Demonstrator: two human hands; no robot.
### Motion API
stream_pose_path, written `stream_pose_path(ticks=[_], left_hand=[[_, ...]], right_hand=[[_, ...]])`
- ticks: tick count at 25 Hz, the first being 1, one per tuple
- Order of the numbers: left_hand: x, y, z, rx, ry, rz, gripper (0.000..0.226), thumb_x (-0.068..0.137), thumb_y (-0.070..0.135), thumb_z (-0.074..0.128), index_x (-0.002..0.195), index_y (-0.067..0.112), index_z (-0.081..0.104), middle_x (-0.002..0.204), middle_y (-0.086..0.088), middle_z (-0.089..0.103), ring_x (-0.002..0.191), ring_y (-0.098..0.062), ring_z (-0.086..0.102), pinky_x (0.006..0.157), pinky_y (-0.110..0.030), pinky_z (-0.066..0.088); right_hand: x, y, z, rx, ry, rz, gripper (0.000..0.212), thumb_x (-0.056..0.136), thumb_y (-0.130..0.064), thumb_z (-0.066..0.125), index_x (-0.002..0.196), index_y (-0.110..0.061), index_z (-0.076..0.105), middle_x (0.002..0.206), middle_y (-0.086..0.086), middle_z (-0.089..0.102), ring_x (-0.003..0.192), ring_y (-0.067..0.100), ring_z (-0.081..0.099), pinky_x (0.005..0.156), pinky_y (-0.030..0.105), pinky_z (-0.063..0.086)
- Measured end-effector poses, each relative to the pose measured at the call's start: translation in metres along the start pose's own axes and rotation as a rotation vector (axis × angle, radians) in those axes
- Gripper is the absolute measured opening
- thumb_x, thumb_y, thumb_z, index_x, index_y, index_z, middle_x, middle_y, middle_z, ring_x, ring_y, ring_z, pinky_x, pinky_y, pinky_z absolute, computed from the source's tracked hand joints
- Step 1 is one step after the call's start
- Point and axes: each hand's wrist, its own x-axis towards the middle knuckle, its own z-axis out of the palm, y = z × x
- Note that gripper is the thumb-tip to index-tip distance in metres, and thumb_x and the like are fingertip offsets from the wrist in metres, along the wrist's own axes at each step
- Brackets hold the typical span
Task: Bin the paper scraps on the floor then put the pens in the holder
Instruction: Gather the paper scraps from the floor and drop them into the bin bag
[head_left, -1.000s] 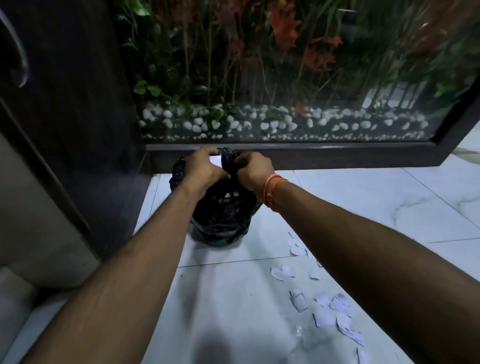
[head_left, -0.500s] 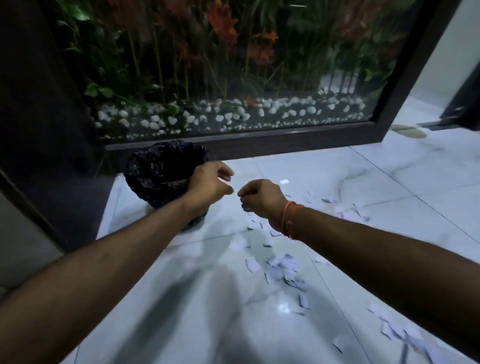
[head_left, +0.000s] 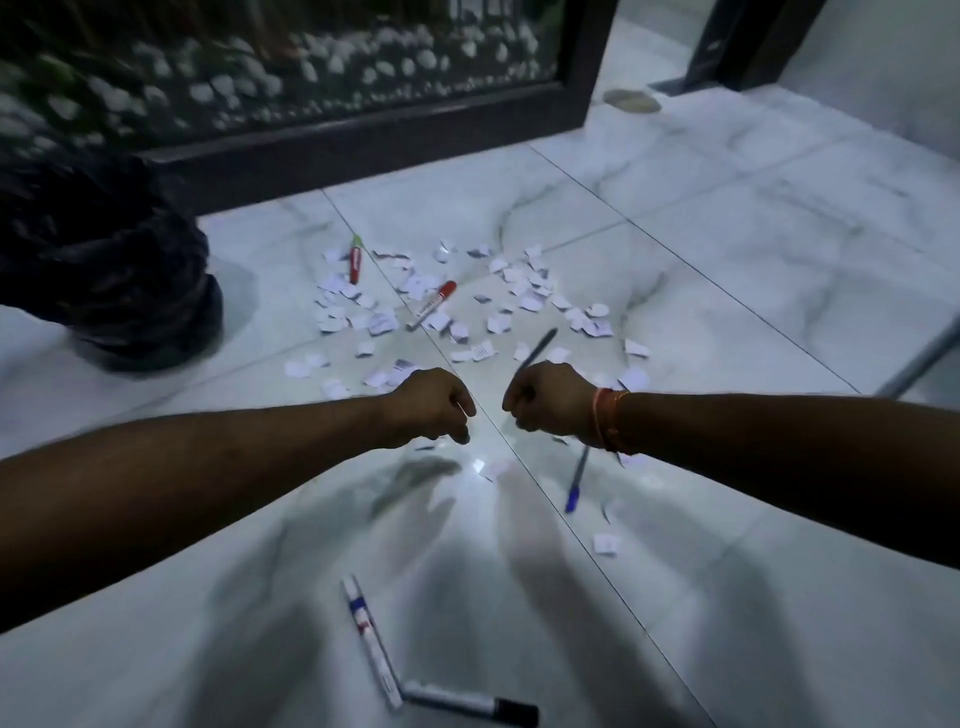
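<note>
Head view: left hand, right hand curled above paper scraps; cannot tell any grasp.

The glossy white floor tiles carry faint grey marble veins. The torn paper scraps on them are white, a few seemingly marked with dark print, though blur hides the detail. At far left is a crinkled black plastic bin bag, and among the scraps lie a red marker with a green tip, a white marker with a red cap and a slim dark pen. Nearer are a blue-ended pen, a white marker with a blue band and a black-capped grey marker.
</note>
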Motion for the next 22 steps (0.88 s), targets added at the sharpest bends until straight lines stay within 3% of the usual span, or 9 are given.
stream_pose_path(ticks=[4,6,9,13,18,22], left_hand=[[0.010,0.000,0.036,0.107,-0.084,-0.009,0.033,0.068,-0.004,0.079,0.099,0.005,0.068,0.089,-0.009,0.066,0.071,-0.020,0.057,0.052,-0.022,0.045],[0.013,-0.003,0.044,0.170,-0.098,0.008,0.035,0.067,-0.001,0.081,0.100,0.006,0.069,0.092,-0.007,0.067,0.075,-0.019,0.059,0.059,-0.025,0.047],[0.016,-0.012,0.046,0.246,-0.083,0.039,0.034,0.068,0.004,0.082,0.100,0.008,0.071,0.100,-0.009,0.070,0.082,-0.016,0.059,0.067,-0.027,0.046],[0.025,-0.021,0.047,0.308,-0.066,0.042,0.035,0.069,0.007,0.081,0.102,0.010,0.071,0.099,-0.005,0.071,0.081,-0.013,0.059,0.060,-0.022,0.045],[0.035,-0.027,0.047,0.295,-0.022,0.049,0.033,0.067,0.007,0.081,0.098,0.010,0.072,0.097,-0.006,0.073,0.080,-0.015,0.061,0.073,-0.030,0.051],[0.035,-0.030,0.051,0.286,-0.029,0.057,0.030,0.068,0.004,0.080,0.097,0.008,0.072,0.095,-0.008,0.073,0.079,-0.018,0.062,0.070,-0.029,0.050]], right_hand=[[-0.023,0.073,0.002,-0.419,-0.171,-0.084,0.033,0.073,0.005,0.057,0.101,-0.009,0.070,0.110,0.008,0.069,0.105,0.024,0.062,0.088,0.031,0.049],[-0.027,0.101,0.004,-0.548,-0.231,-0.131,0.037,0.074,0.005,0.055,0.105,-0.009,0.068,0.115,0.009,0.062,0.110,0.026,0.056,0.086,0.032,0.044],[-0.022,0.120,0.007,-0.632,-0.247,-0.223,0.036,0.074,0.005,0.052,0.105,-0.009,0.065,0.114,0.011,0.057,0.107,0.031,0.055,0.080,0.036,0.046],[-0.010,0.122,0.017,-0.662,-0.173,-0.340,0.018,0.085,-0.003,0.044,0.097,-0.007,0.056,0.103,0.015,0.057,0.095,0.035,0.055,0.076,0.045,0.048],[0.007,0.122,0.027,-0.670,-0.100,-0.455,0.022,0.088,-0.003,0.044,0.105,-0.009,0.057,0.106,0.012,0.053,0.093,0.033,0.054,0.071,0.045,0.050],[0.012,0.118,0.032,-0.793,-0.092,-0.505,0.013,0.092,-0.010,0.047,0.098,-0.010,0.059,0.107,0.009,0.055,0.097,0.033,0.053,0.063,0.039,0.047]])
